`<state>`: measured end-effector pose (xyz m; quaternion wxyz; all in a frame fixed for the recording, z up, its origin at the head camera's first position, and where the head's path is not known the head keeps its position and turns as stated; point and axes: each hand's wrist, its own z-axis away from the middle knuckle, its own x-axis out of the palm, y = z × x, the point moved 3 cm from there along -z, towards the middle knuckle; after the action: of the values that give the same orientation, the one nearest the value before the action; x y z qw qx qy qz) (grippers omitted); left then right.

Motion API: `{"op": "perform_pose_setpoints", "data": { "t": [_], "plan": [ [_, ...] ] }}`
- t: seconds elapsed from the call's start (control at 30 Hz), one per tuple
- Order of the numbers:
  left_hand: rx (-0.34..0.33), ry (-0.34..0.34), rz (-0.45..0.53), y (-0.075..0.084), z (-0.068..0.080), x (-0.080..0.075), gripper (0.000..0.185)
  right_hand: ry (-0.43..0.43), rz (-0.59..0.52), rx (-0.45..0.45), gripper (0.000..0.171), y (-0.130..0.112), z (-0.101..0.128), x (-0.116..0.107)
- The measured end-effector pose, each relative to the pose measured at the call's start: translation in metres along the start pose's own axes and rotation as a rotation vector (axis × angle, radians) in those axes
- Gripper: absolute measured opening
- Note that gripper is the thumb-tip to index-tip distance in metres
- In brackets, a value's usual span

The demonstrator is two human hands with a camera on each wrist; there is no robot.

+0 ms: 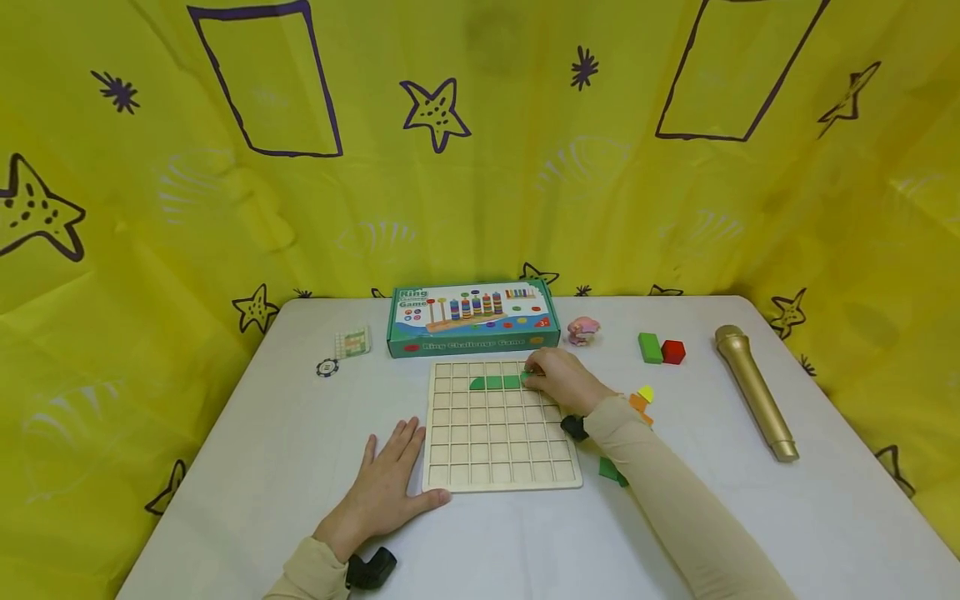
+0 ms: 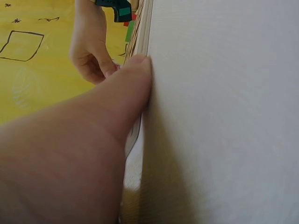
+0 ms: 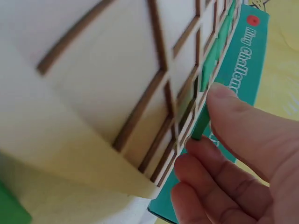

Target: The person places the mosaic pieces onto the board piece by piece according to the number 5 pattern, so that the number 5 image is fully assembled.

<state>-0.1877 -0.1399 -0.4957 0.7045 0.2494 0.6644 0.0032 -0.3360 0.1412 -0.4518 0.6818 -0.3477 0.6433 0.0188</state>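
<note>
A light wooden grid board (image 1: 490, 453) lies on the white table, with several green tiles (image 1: 492, 382) set in a row near its far edge. At the right end of that row my right hand (image 1: 564, 379) pinches a green tile (image 3: 201, 122) between thumb and fingers, just over the board. My left hand (image 1: 386, 483) lies with straight fingers at the board's left side, its thumb (image 2: 135, 70) at the near left corner. In the left wrist view the thumb hides part of the board's edge.
Behind the board stands a Ring Challenge Game box (image 1: 472, 321), beside a pink figurine (image 1: 582, 330). To the right are a green block (image 1: 650, 348), a red block (image 1: 673, 352), orange pieces (image 1: 640, 406) and a gold microphone (image 1: 757, 396). A patterned card (image 1: 352, 342) and a round chip (image 1: 327, 367) lie left.
</note>
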Motion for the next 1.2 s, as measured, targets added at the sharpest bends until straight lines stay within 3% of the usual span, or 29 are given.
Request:
{"op": "perform_pose_setpoints", "data": {
  "t": [0.37,0.57,0.63,0.77,0.87,0.97,1.2],
  "plan": [
    [-0.007,-0.007,-0.014,0.0,0.003,-0.003,0.105,0.002,0.075,-0.142,0.006,0.001,0.001,0.007],
    [0.004,0.001,0.012,0.002,0.002,-0.004,0.105,0.058,0.088,-0.229,0.011,0.002,0.015,-0.002],
    [0.004,0.0,0.013,0.002,0.001,-0.004,0.105,0.084,0.096,-0.22,0.014,0.007,0.023,-0.007],
    [0.008,-0.002,-0.004,0.003,0.001,-0.004,0.105,0.112,0.081,-0.089,0.015,0.026,0.043,-0.022],
    [0.011,0.001,-0.009,0.003,0.0,-0.004,0.104,0.097,0.043,0.042,0.017,0.041,0.06,-0.034],
    [0.009,-0.002,-0.01,0.003,0.0,-0.004,0.104,0.062,0.03,0.101,0.017,0.052,0.074,-0.042],
    [0.03,0.026,-0.016,0.002,0.0,-0.003,0.103,-0.009,0.059,0.025,0.016,0.057,0.089,-0.038]
  ]
}}
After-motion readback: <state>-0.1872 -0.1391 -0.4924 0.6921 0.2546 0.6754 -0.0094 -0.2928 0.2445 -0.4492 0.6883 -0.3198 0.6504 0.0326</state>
